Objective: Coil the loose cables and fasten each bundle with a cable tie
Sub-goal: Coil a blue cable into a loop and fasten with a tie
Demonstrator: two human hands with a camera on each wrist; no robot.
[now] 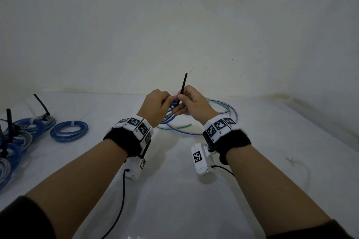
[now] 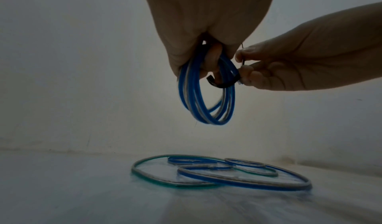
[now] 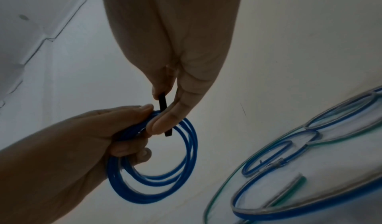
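My left hand (image 1: 158,102) grips a small coil of blue cable (image 2: 187,96) held up above the white table (image 1: 174,190); the coil (image 3: 187,154) hangs from its curled fingers. A black cable tie (image 1: 183,85) wraps round the coil's top strands (image 2: 223,84). My right hand (image 1: 189,103) pinches the tie (image 3: 162,102) between thumb and fingers right beside the left hand, and the tie's free tail points up. Under the hands, loose blue and green-edged cables (image 1: 229,111) lie in wide loops on the table (image 2: 227,180).
At the table's left, a coiled blue bundle with a white tie (image 1: 69,131) lies flat. Beyond it are more blue bundles (image 1: 29,126) with black tie tails sticking up. A white wall (image 1: 174,35) stands close behind the table.
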